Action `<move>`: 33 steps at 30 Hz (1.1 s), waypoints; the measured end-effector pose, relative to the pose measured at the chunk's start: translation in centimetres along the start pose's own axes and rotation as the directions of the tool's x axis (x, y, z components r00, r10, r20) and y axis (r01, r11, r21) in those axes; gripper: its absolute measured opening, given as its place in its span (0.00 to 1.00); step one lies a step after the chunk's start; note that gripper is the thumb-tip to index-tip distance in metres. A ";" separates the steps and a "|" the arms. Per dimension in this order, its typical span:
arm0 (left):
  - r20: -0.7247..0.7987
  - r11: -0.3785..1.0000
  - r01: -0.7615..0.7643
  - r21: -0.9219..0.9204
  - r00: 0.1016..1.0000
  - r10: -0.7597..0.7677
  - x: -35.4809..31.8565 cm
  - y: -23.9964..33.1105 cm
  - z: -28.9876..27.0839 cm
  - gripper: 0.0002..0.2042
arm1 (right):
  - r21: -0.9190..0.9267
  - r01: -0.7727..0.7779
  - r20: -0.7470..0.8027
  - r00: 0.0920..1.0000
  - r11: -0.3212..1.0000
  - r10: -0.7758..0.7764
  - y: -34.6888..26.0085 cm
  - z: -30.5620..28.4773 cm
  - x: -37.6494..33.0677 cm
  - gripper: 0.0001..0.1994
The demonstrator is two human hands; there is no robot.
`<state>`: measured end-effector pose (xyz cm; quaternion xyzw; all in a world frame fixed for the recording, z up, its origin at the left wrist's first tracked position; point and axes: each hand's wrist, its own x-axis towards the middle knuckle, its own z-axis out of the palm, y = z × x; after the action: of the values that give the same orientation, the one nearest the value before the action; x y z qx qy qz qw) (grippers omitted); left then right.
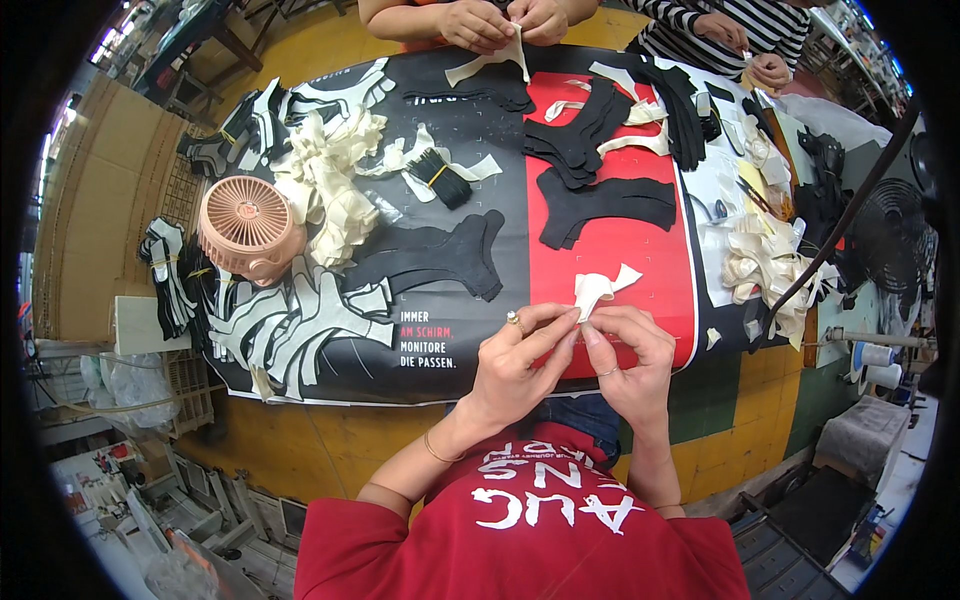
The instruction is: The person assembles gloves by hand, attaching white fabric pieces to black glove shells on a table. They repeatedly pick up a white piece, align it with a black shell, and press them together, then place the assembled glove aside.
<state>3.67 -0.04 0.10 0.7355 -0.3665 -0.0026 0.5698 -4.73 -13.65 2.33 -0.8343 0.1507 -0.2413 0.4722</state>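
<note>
Table wears a printed sheet [490, 350], black on the left, red on the right, white toward the right edge. Floor [290, 430] is yellow with green areas at near right. Tall cardboard sheet [105, 200] stands left of the table; machine parts and shelving clutter both sides of the room.

Cream fabric piece [592, 291] is over the near part of the red area, its near end pinched by both hands: left hand [515, 370] grips with thumb and fingertips, right hand [635, 355] likewise, fingertips nearly meeting.

Black cutouts [607, 208] lie just far of it. Left side is crowded: pink fan [245, 220] beside a cream heap [335, 190], grey-white cutouts [305, 335] near, banded black bundle [440, 178] farther right. Second cream pile [765, 255] at right; a dark rod [850, 210] crosses in front of a black fan [885, 240] there. Far edge: one co-worker's hands [480, 25] hold a cream strip [512, 58]; another person in striped sleeves [690, 22] is to the right.
</note>
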 end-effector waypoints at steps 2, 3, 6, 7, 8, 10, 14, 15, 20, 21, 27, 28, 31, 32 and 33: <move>0.005 1.000 0.000 -0.002 1.000 0.000 0.1 0.1 -0.1 0.13 | -0.007 0.036 0.007 0.999 0.999 -0.036 0.1 0.0 0.0 0.05; 0.007 1.000 0.009 -0.016 1.000 -0.009 0.1 0.1 -0.2 0.13 | -0.018 0.052 0.010 0.999 0.998 -0.052 0.1 0.0 0.1 0.05; 0.001 0.998 0.016 -0.054 1.000 -0.016 0.3 0.1 -0.3 0.12 | -0.018 0.044 0.018 0.999 0.999 -0.043 0.0 0.0 0.1 0.05; 0.007 0.999 0.015 -0.049 1.000 -0.015 0.4 0.1 -0.4 0.11 | -0.020 0.047 0.029 0.999 0.999 -0.046 0.0 0.0 0.1 0.05; 0.013 0.999 0.013 -0.050 1.000 -0.012 0.5 0.0 -0.6 0.10 | -0.030 0.062 0.038 0.997 0.998 -0.060 0.0 0.0 0.1 0.05; 0.034 0.998 0.022 -0.054 0.999 -0.020 0.8 -0.2 -0.9 0.09 | -0.040 0.070 0.060 0.996 0.997 -0.068 -0.1 0.0 0.1 0.05; 0.081 0.998 0.046 -0.049 0.996 -0.042 0.9 -0.3 -1.3 0.08 | -0.056 0.072 0.103 0.993 0.996 -0.066 -0.2 -0.1 0.2 0.04; 0.088 0.998 0.045 -0.045 0.995 -0.041 0.9 -0.3 -1.4 0.08 | -0.067 0.073 0.116 0.991 0.995 -0.065 -0.2 -0.1 0.2 0.04; 0.160 0.962 0.220 -0.162 0.968 -0.194 0.7 -0.5 -1.6 0.07 | -0.027 0.117 0.105 0.988 0.993 -0.114 0.2 0.1 0.3 0.04; 0.186 0.933 0.290 -0.212 0.949 -0.253 0.7 -0.5 -1.6 0.07 | -0.020 0.128 0.106 0.986 0.992 -0.125 0.3 0.1 0.4 0.04; 0.185 0.929 0.273 -0.249 0.955 -0.232 0.8 -0.4 -1.8 0.08 | 0.124 0.024 0.132 0.990 0.992 -0.041 0.3 -0.1 0.6 0.04; 0.155 0.955 0.219 -0.199 0.969 -0.190 0.8 -0.3 -1.7 0.08 | 0.114 0.023 0.118 0.992 0.993 -0.037 0.3 0.0 0.5 0.05; 0.077 0.993 0.098 -0.069 0.993 -0.093 0.7 0.2 -1.2 0.09 | 0.105 -0.003 0.077 0.997 0.994 -0.005 0.3 0.4 0.3 0.05; 0.077 0.994 0.088 -0.066 0.994 -0.082 0.8 0.2 -1.2 0.09 | 0.120 -0.023 0.065 0.998 0.993 0.015 0.3 0.5 0.2 0.05; 0.076 0.995 0.078 -0.062 0.994 -0.073 0.8 0.3 -1.1 0.09 | 0.135 -0.044 0.054 0.998 0.990 0.037 0.4 0.5 0.2 0.05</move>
<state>4.56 0.44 1.02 0.7293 -0.3587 -0.0632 0.5792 -4.32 -13.54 1.83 -0.8029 0.1386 -0.2200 0.5364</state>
